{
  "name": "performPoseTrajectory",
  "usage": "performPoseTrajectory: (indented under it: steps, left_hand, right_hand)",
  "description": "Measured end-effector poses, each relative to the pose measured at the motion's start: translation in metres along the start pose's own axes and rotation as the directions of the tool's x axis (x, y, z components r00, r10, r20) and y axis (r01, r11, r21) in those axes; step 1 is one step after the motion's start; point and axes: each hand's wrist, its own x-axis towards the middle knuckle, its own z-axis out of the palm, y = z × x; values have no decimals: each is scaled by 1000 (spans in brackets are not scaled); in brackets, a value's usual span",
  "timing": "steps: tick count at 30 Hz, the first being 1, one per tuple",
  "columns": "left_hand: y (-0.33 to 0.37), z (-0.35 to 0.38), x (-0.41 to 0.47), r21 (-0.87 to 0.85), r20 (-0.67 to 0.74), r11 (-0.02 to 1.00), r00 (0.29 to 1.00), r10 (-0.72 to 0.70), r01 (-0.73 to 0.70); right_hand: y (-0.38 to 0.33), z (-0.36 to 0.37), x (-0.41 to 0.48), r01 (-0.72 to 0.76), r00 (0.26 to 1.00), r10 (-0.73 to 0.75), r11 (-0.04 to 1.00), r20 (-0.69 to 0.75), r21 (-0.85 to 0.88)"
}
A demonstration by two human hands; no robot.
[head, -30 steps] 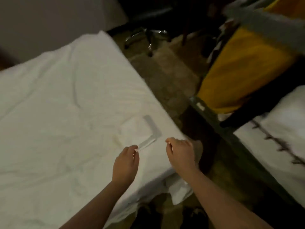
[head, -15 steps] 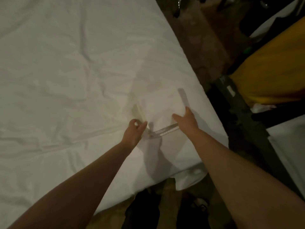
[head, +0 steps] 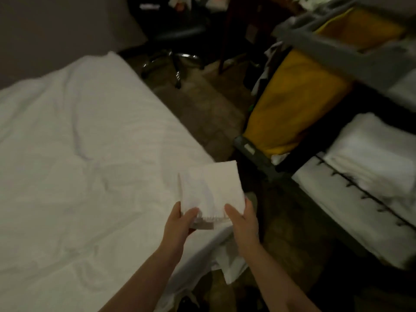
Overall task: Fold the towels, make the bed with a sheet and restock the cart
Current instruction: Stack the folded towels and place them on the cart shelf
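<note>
Dim room, white bed [head: 67,176], folded towel [head: 211,188] seemingly lifted off it now, pinched by left hand [head: 180,224] and right hand [head: 244,224]

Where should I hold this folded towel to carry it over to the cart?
By its near edge, coming from your side: the folded towel is a flat, thin square, so pinch both near corners, thumbs on top, as the left hand and right hand do now. That likely keeps the fold flat.
</note>
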Motion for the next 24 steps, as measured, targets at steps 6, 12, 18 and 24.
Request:
performPoseTrajectory:
  steps: [6,12,18,24]
  left_hand:
    - [45,116,-77,162,300,965,942,149,-204]
    - [64,252,-145,215,495,921,850,183,-324]
    - [37,402,-186,279,693,860,709,128,-428]
    - [-28,515,-193,391,748,817,663,-14,-424]
  right_hand:
    - [-27,-148,-43,209,959,-172,967,-226,148]
    - [-30,-298,-65,384,859,-271,903,-435,195]
    - [15,-443,-77,370,766,-193,912,-613,176]
    - [83,-541,-66,198,679,-134,980,-722,4]
